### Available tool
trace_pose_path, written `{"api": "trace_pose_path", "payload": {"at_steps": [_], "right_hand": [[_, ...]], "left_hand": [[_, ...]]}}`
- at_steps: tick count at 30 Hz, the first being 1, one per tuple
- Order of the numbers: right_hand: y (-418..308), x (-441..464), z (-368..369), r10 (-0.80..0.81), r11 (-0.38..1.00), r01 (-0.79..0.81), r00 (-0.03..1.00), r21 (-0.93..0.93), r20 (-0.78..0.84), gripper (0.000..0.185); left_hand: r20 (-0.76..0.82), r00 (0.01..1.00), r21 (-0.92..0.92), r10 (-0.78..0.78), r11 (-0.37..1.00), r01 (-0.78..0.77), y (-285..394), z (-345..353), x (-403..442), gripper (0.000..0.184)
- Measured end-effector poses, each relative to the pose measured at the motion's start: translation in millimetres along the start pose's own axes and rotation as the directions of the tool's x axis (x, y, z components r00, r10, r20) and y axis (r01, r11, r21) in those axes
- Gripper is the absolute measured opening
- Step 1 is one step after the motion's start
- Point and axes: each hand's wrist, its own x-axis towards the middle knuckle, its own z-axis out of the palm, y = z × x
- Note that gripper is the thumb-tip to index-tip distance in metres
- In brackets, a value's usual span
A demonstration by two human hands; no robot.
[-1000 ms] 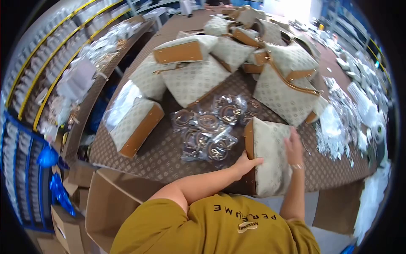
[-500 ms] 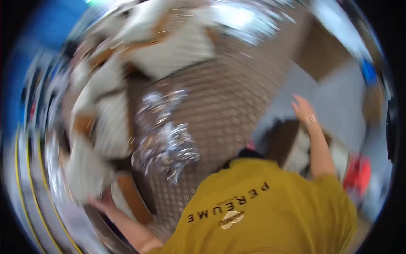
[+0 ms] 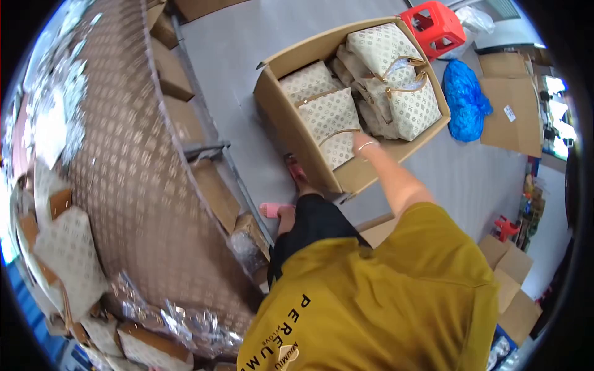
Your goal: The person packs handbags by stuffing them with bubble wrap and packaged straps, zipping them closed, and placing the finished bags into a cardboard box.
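Observation:
My right hand point(image 3: 362, 143) reaches into an open cardboard box point(image 3: 286, 125) on the floor, at the edge of a cream patterned bag point(image 3: 335, 112) with brown trim. Its fingers are mostly hidden against the bag, so its grip cannot be made out. More cream bags point(image 3: 416, 110) with zips stand packed in the right half of the box. My left hand is out of view.
A brown patterned table point(image 3: 145, 179) lies left, with cream bags point(image 3: 69, 252) and clear plastic packets point(image 3: 185, 324). Beyond the box are a red stool point(image 3: 435, 28) and a blue bag point(image 3: 463, 102). Cartons point(image 3: 213, 188) sit under the table.
The view has turned from the table to the floor box at the right. My right hand has moved down to the bags inside it. My left hand has left the view.

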Motion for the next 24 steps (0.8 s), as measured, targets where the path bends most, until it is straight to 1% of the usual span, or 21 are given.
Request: {"api": "trace_pose_path", "payload": {"at_steps": [1, 2, 3, 4, 5, 6, 7, 8, 9, 10, 12, 13, 14, 15, 16, 18, 20, 22, 24], "right_hand": [[-13.9, 6.9, 7.5, -0.050, 0.999, 0.050, 0.998, 0.003, -0.034, 0.043], [-24.4, 28.1, 14.5, -0.049, 0.998, 0.049, 0.999, -0.027, 0.007, 0.046], [-37.8, 48.7, 15.5, -0.056, 0.998, 0.056, 0.998, -0.013, 0.016, 0.048], [-51.3, 68.7, 16.4, -0.063, 0.998, 0.063, 0.998, 0.002, 0.026, 0.050], [-67.5, 85.9, 7.1, -0.082, 0.995, 0.082, 0.997, 0.060, -0.001, 0.051], [-81.8, 110.8, 4.3, -0.109, 0.992, 0.109, 0.994, 0.056, -0.015, 0.052], [-93.1, 137.6, 3.4, -0.135, 0.989, 0.136, 0.990, 0.049, -0.026, 0.053], [-105.5, 163.0, 5.3, -0.202, 0.979, 0.200, 0.972, -0.027, -0.120, 0.052], [-114.5, 188.4, 10.2, -0.271, 0.961, 0.254, 0.939, -0.107, -0.210, 0.050], [-120.2, 213.5, 19.7, -0.276, 0.961, 0.263, 0.941, -0.092, -0.196, 0.050], [-136.2, 255.1, 38.2, -0.398, 0.882, 0.247, 0.847, -0.402, -0.352, 0.041], [-141.6, 270.1, 42.3, -0.415, 0.876, 0.269, 0.844, -0.401, -0.339, 0.041], [-142.5, 280.0, 46.0, -0.286, 0.935, 0.205, 0.918, -0.289, -0.276, 0.035], [-141.5, 282.1, 50.1, -0.152, 0.976, 0.117, 0.970, -0.185, -0.190, 0.032], [-139.2, 271.9, 52.7, -0.157, 0.974, 0.123, 0.972, -0.190, -0.173, 0.032], [-120.2, 240.1, 43.4, -0.326, 0.851, 0.273, 0.945, -0.449, -0.042, 0.028], [-86.5, 220.0, 49.4, -0.322, 0.894, 0.247, 0.934, -0.374, -0.152, 0.025], [-34.4, 172.4, 17.6, -0.340, 0.940, 0.305, 0.865, -0.152, -0.370, 0.031], [21.9, 123.2, -23.7, -0.280, 0.956, 0.290, 0.848, -0.049, -0.451, 0.034]], "left_hand": [[0.100, 0.968, 0.010, 0.230, 0.973, -0.232, 82.5, 23.1, 14.8, 0.042], [0.204, 0.873, -0.005, 0.444, 0.892, -0.452, 163.5, 43.7, 13.5, 0.038], [0.227, 0.806, -0.086, 0.547, 0.835, -0.543, 238.3, 66.6, 12.0, 0.042], [0.240, 0.733, -0.158, 0.637, 0.770, -0.618, 288.4, 84.0, 6.8, 0.046], [0.243, 0.728, -0.145, 0.641, 0.766, -0.626, 309.1, 101.0, -1.1, 0.046], [0.195, 0.747, -0.121, 0.636, 0.771, -0.625, 325.8, 123.1, -7.9, 0.049], [0.148, 0.764, -0.099, 0.628, 0.778, -0.620, 339.5, 146.1, -14.1, 0.052], [0.106, 0.777, -0.077, 0.620, 0.784, -0.615, 350.6, 163.3, -17.0, 0.054], [0.118, 0.773, -0.062, 0.624, 0.781, -0.621, 356.2, 172.4, -17.4, 0.054], [0.118, 0.788, -0.103, 0.604, 0.797, -0.595, 355.7, 174.5, -17.2, 0.056], [0.123, 0.831, -0.183, 0.542, 0.836, -0.518, 353.7, 171.9, -19.4, 0.060], [0.131, 0.839, -0.165, 0.528, 0.846, -0.507, 359.9, 172.4, -19.9, 0.060], [0.153, 0.837, -0.117, 0.526, 0.850, -0.513, 366.8, 169.9, -18.6, 0.062], [0.179, 0.832, -0.073, 0.525, 0.851, -0.521, 372.2, 166.2, -16.4, 0.063], [0.208, 0.825, -0.037, 0.525, 0.847, -0.530, 373.3, 162.2, -14.7, 0.064], [0.206, 0.815, -0.052, 0.542, 0.837, -0.544, 360.2, 164.1, -13.6, 0.063], [0.150, 0.801, -0.073, 0.579, 0.815, -0.575, 344.7, 168.3, -14.2, 0.059], [0.121, 0.809, -0.118, 0.575, 0.817, -0.564, 345.0, 165.9, -15.5, 0.059], [0.084, 0.807, -0.175, 0.584, 0.806, -0.565, 351.7, 165.8, -14.8, 0.057]]}}
